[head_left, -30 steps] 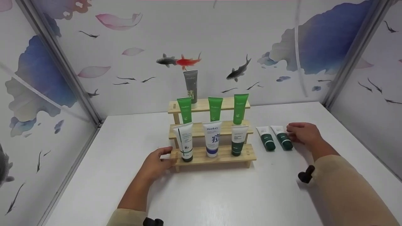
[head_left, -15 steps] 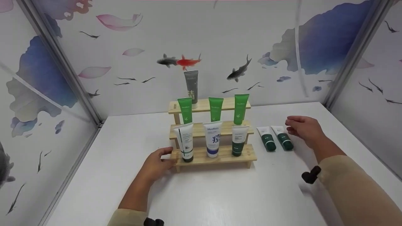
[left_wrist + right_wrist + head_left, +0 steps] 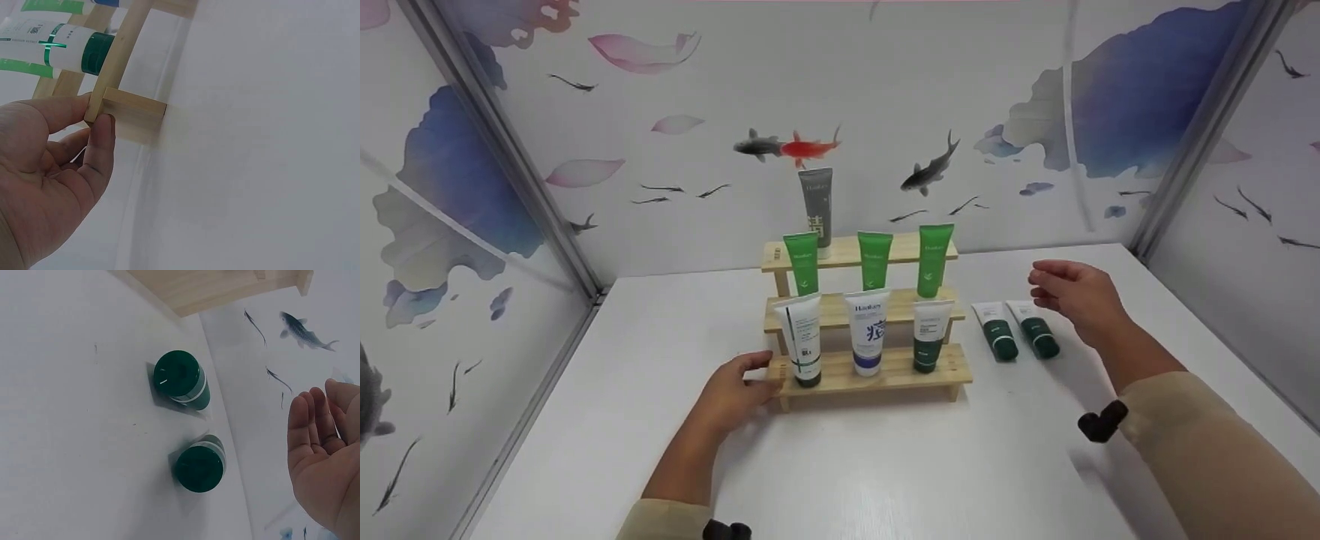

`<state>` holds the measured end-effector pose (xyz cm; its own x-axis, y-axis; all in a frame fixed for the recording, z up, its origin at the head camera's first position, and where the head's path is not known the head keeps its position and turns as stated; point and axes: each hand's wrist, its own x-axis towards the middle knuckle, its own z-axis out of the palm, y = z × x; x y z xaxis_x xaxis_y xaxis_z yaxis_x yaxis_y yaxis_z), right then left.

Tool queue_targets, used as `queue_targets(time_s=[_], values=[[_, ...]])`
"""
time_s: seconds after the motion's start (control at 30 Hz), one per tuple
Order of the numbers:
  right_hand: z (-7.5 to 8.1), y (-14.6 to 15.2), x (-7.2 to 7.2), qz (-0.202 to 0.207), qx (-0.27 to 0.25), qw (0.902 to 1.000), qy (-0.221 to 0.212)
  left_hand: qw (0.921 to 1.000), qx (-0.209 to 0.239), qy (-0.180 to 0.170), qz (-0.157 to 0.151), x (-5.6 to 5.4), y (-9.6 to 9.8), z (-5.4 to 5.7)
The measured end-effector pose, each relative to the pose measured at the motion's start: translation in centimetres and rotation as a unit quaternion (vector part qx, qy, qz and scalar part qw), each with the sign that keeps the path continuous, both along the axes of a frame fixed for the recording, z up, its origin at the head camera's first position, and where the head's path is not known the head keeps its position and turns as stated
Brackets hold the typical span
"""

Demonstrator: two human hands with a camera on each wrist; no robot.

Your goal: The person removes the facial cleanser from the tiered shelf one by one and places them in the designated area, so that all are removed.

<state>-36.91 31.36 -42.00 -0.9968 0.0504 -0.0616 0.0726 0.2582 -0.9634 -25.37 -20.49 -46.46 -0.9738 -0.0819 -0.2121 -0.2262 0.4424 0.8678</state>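
White table (image 3: 885, 465): carries the wooden rack (image 3: 896, 364) and spreads past it on both sides.
Wooden rack: three tiers, stepping up away from the person.
Right hand (image 3: 1076, 296): right of the rack, apparently raised above the table; fingers loosely bent, gripping nothing.
Left hand (image 3: 739, 394): at the rack's left end, pinching the end of the front tier.
Grey tube (image 3: 816, 206): upright on the rack's top tier, left of its middle.
White-bodied tubes (image 3: 868, 322): three, upright along the rack's front tier.
Green tubes (image 3: 934, 259): three, upright on the rack's middle tier.
Outer lying tube (image 3: 1037, 330): right of the rack, flat on the table; it extends toward the person from beneath the right fingers, long axis front to back with a slight slant. Right hand far nearer than left.
Inner lying tube (image 3: 996, 331): between rack and outer tube, nearly parallel to it.
Dark green caps (image 3: 199, 469): end-on in the right wrist view, which also shows the right palm bare; the head view gives only that hand's back.
Left fingertips (image 3: 103, 129): under the rack's front tier, beside its leg (image 3: 135, 101), in the left wrist view; hidden from the head view.
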Motion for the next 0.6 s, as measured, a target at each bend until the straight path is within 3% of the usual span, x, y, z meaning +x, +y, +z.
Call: queue_targets(time_s=[0.17, 0.43, 0.6], values=[[0.7, -1.0, 0.7, -0.001, -0.033, 0.9993, 0.018, 0.9999, -0.009, -0.005, 0.001, 0.0, 0.0, 0.1], [2.1, -3.6, 1.8, -0.004, -0.014, 0.9994, 0.03, 0.9999, -0.008, -0.008, 0.0, 0.1, 0.1, 0.2], [3.4, -5.1, 2.4, 0.01, -0.034, 0.9985, 0.042, 1.0, -0.004, -0.009, 0.001, 0.0, 0.1, 0.1]])
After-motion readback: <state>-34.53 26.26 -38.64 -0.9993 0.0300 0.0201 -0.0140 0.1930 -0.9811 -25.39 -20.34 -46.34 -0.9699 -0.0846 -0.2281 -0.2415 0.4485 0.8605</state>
